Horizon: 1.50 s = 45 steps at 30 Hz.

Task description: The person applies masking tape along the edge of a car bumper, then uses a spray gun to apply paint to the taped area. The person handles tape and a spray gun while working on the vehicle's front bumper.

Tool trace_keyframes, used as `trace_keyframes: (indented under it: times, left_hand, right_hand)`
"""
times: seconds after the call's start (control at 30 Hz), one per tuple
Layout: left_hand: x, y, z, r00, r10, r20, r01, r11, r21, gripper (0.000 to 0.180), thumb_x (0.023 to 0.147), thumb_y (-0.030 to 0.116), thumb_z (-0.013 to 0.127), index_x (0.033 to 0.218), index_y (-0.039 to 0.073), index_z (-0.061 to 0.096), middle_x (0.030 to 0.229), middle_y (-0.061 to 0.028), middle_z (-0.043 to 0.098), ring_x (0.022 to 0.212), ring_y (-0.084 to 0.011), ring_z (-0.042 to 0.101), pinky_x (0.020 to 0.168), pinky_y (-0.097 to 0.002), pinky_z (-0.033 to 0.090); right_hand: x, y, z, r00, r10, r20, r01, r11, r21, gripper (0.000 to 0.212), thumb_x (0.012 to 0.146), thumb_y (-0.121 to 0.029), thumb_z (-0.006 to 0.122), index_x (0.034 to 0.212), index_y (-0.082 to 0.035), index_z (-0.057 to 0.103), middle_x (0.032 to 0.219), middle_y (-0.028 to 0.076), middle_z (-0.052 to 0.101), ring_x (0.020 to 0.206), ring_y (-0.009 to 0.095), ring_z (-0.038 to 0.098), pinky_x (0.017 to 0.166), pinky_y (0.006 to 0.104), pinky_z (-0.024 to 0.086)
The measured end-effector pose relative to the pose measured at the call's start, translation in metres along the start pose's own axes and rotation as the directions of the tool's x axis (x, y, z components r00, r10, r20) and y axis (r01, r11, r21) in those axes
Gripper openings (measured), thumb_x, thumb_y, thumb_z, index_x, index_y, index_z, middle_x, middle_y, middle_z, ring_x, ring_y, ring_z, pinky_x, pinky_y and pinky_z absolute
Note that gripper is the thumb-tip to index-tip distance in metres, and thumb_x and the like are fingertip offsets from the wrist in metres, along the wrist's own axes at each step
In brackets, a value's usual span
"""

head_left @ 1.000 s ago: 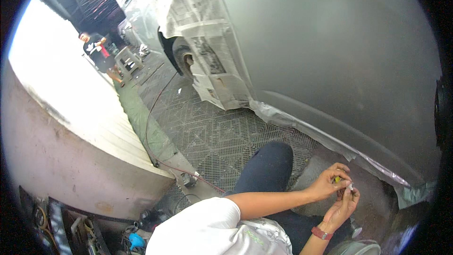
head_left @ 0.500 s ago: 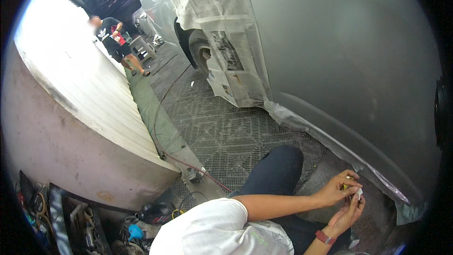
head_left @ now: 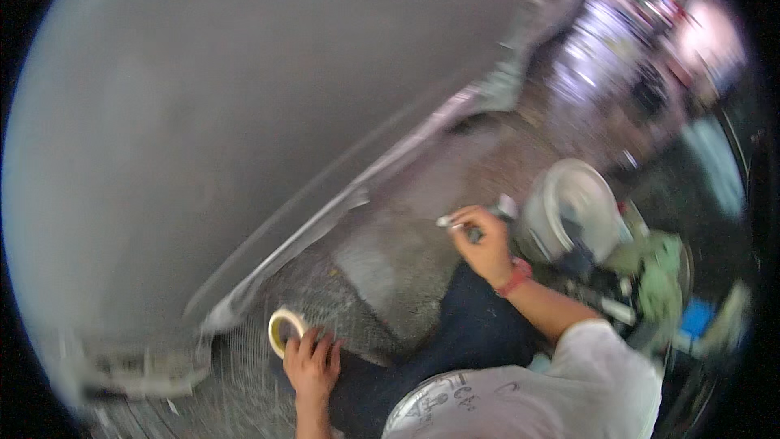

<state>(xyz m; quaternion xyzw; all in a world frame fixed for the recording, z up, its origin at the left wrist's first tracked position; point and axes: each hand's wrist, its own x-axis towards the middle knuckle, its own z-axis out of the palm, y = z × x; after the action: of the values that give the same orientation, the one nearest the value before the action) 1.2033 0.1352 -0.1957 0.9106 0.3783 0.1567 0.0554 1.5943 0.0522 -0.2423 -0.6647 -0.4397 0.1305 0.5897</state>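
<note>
My left hand (head_left: pixel 311 364) is closed on a cream roll of masking tape (head_left: pixel 275 332), its fingers hooked over the ring beside my knee. My right hand (head_left: pixel 485 248) has a red-strapped wristband and pinches a small white piece (head_left: pixel 444 221) between thumb and fingers. Just behind those fingers shows a dark object with a pale end (head_left: pixel 505 208); blur hides what it is and whether my hand touches it. Across the upper left spreads a matte grey vehicle panel (head_left: pixel 203 114), with crumpled translucent masking (head_left: pixel 349 199) along its lower edge. Both hands are clear of the panel.
A white bucket (head_left: pixel 589 195) stands on the right, past my right hand. By it lie a green cloth (head_left: pixel 662 276), a blue item (head_left: pixel 696 319) and other clutter. Grated floor mat (head_left: pixel 244 370) lies under the left side. The upper right is smeared by motion.
My view has swung right along the vehicle. My hands, close together before, are now far apart; the tape roll now shows in my left hand, and the bucket has come into view.
</note>
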Motion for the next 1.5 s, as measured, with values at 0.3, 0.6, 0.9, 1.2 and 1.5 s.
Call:
trace_keyframes:
  times: [0.3, 0.6, 0.9, 1.2, 1.5]
  left_hand:
    - [0.029, 0.037, -0.042, 0.975, 0.108, 0.195, -0.067, 0.976, -0.209, 0.021, 0.080, 0.019, 0.087, 0.095, 0.007, 0.078, 0.115, -0.0092, 0.072, 0.104, -0.0362, 0.065, 0.089, -0.0496, 0.056]
    - [-0.042, 0.124, -0.199, 0.909, -0.308, 0.282, 0.355, 0.925, -0.133, 0.013, 0.090, 0.019, 0.079, 0.098, 0.009, 0.077, 0.115, -0.0146, 0.071, 0.112, -0.0411, 0.064, 0.097, -0.0524, 0.054]
    - [-0.191, 0.160, -0.317, 0.024, -0.753, 0.657, 0.972, 0.170, 0.159, 0.032, 0.098, 0.035, 0.078, 0.118, 0.010, 0.079, 0.119, -0.0173, 0.079, 0.115, -0.0322, 0.073, 0.103, -0.0429, 0.054]
    - [-0.275, 0.173, -0.302, 0.158, -0.744, 0.650, 0.985, 0.077, -0.151, 0.041, 0.100, 0.039, 0.077, 0.120, 0.004, 0.076, 0.112, -0.0130, 0.078, 0.106, -0.0218, 0.072, 0.097, -0.0360, 0.054]
    - [-0.313, 0.182, -0.304, 0.238, -0.769, 0.593, 0.919, -0.019, -0.394, 0.035, 0.104, 0.027, 0.073, 0.127, 0.001, 0.073, 0.115, -0.0115, 0.078, 0.105, -0.0210, 0.070, 0.098, -0.0332, 0.052]
  right_hand:
    - [-0.077, -0.048, -0.045, 0.924, 0.277, 0.264, -0.139, 0.885, -0.444, 0.015, 0.093, -0.017, 0.072, 0.104, -0.010, 0.067, 0.105, 0.011, 0.068, 0.095, 0.038, 0.070, 0.079, 0.0490, 0.058]
    - [-0.134, -0.245, -0.115, 0.813, 0.551, 0.189, -0.432, 0.788, -0.438, 0.017, 0.090, -0.013, 0.074, 0.107, -0.013, 0.069, 0.104, 0.011, 0.071, 0.096, 0.036, 0.073, 0.079, 0.0481, 0.059]
    - [-0.178, -0.284, -0.275, 0.768, 0.638, 0.066, -0.443, 0.602, -0.664, 0.023, 0.083, -0.005, 0.074, 0.106, -0.010, 0.076, 0.105, 0.019, 0.073, 0.099, 0.043, 0.070, 0.088, 0.0508, 0.057]
    - [-0.175, -0.279, -0.321, 0.804, 0.586, -0.101, -0.512, 0.596, -0.619, 0.021, 0.082, -0.005, 0.076, 0.103, -0.009, 0.078, 0.097, 0.017, 0.069, 0.093, 0.040, 0.069, 0.082, 0.0488, 0.055]
    - [-0.162, -0.359, -0.264, 0.872, 0.486, 0.059, -0.377, 0.743, -0.553, 0.021, 0.082, -0.001, 0.077, 0.101, -0.011, 0.079, 0.099, 0.014, 0.065, 0.094, 0.036, 0.069, 0.083, 0.0454, 0.055]
